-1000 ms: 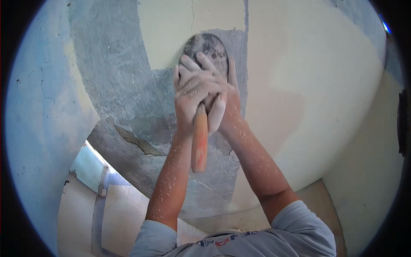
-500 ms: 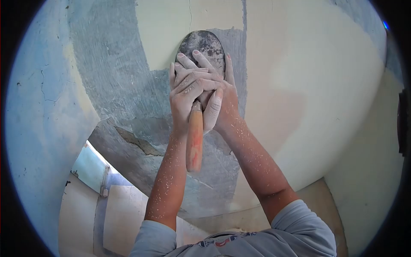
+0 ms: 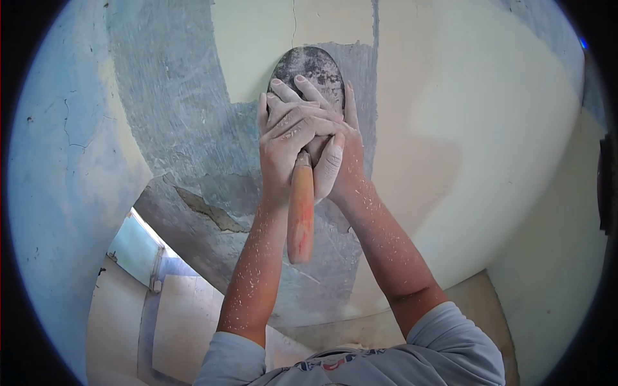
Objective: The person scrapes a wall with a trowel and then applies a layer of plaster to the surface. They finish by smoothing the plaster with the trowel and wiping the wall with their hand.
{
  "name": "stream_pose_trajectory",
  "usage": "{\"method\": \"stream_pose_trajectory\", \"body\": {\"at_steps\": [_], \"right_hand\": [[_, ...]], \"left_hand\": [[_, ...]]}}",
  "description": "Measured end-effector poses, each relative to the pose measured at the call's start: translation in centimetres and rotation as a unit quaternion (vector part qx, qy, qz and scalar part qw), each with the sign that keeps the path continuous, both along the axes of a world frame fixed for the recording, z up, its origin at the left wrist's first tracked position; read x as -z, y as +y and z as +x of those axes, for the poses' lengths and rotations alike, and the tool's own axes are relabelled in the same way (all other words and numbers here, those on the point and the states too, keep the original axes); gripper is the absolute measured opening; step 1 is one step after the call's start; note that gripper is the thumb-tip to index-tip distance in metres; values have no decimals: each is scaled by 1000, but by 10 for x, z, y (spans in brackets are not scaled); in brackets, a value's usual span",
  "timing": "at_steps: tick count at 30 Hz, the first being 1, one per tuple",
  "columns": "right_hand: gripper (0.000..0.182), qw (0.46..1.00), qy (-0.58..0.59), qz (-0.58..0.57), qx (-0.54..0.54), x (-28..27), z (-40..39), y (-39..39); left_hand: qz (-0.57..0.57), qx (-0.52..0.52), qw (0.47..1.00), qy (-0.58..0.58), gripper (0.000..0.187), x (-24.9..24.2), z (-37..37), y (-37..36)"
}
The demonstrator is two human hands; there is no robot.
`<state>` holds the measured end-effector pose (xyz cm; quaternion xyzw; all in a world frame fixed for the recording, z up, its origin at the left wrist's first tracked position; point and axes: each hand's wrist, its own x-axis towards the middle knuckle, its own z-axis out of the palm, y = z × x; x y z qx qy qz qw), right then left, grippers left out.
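Note:
A trowel (image 3: 309, 63) with a rounded, plaster-smeared blade lies against the wall, its wooden handle (image 3: 300, 219) pointing down toward me. My left hand (image 3: 278, 145) and my right hand (image 3: 351, 151) overlap on the blade, both coated in pale dust. Their fingers cross one another and press on the blade's back. One thumb rests beside the handle's neck. The hands cover the lower blade. Around the tool the wall shows a rough grey patch (image 3: 164, 122) and smoother cream plaster (image 3: 412, 71).
A broken, peeling spot (image 3: 209, 212) marks the wall at lower left. Blue cracked wall (image 3: 58, 167) stands farther left. Below it is an opening with a pale panel (image 3: 183, 321). A dark object (image 3: 605, 183) sits at the far right edge.
The view has shifted slightly, so the wall and hands appear a little farther right. The trowel's handle end has swung slightly right and down. Both hands keep their hold.

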<state>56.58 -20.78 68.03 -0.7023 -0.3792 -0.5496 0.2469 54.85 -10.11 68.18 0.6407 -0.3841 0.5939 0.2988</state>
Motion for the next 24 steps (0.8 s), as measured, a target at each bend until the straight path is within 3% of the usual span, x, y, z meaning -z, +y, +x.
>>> {"method": "stream_pose_trajectory", "body": {"at_steps": [4, 6, 12, 14, 17, 19, 22, 24], "right_hand": [[47, 998, 60, -22, -6, 38, -10, -1], [51, 996, 56, -39, 55, 53, -7, 4], [48, 993, 28, 27, -110, 10, 6, -1], [52, 999, 6, -19, -32, 0, 4, -1], [51, 998, 48, -27, -35, 28, -9, -3], [49, 998, 54, -31, 4, 48, -4, 4], [46, 998, 38, -38, 20, 43, -1, 4], [47, 999, 11, -18, -37, 18, 5, 1]], "left_hand": [[15, -54, 998, 12, 12, 43, -21, -3], [41, -96, 995, 9, 11, 46, -22, -2], [-3, -23, 1000, -12, 10, 1, 0, 1], [-9, -38, 999, -5, 10, 2, -5, -4], [-58, -3, 997, 46, 11, 35, -11, -7], [-31, -64, 996, 54, 12, 59, -19, -5], [3, -57, 998, -25, 10, 43, -10, 0], [-7, -54, 998, 9, 11, 18, -7, -1]]}}
